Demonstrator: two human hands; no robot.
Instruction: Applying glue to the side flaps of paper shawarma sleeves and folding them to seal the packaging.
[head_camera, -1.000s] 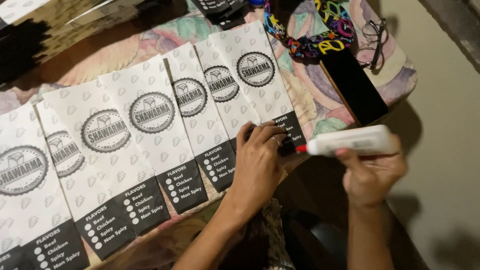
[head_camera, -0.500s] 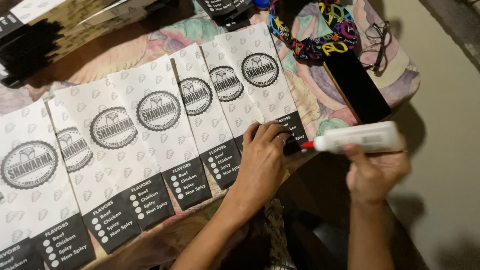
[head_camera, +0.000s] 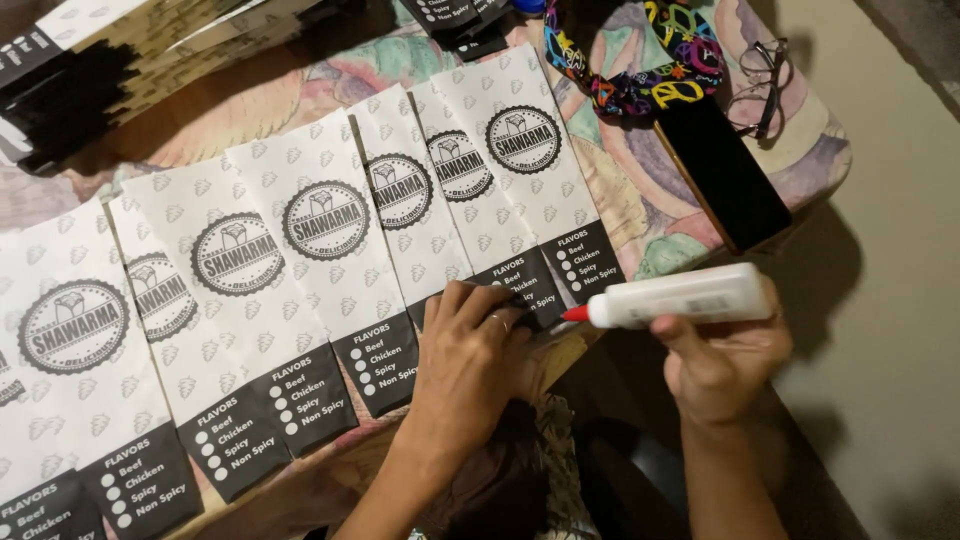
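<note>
White paper bags (head_camera: 330, 250) lie in a row on a desk with a flowery cloth (head_camera: 640, 200). The left hand (head_camera: 470, 355) presses flat on the bags' black ends. The right hand (head_camera: 725, 355) grips a white glue bottle (head_camera: 680, 297), its red tip beside the bags. A black phone (head_camera: 722, 170) and glasses (head_camera: 762, 85) lie near the desk's edge, above a pale floor (head_camera: 890, 300).

A home is suggested, with a table pressed into use for packaging work. The table is covered by a floral cloth (head_camera: 640, 215) rather than a workshop surface. Just above the fingers (head_camera: 480, 305) of the left hand (head_camera: 470, 365), a row of printed white paper sleeves (head_camera: 320, 250) is laid out overlapping. Beyond the fingertips of the right hand (head_camera: 720, 355), personal belongings are seen: a dark phone (head_camera: 725, 170), folded eyeglasses (head_camera: 760, 85) and a multicoloured patterned band (head_camera: 640, 60). Up and to the left, stacked flat cartons (head_camera: 120, 50) are piled.
</note>
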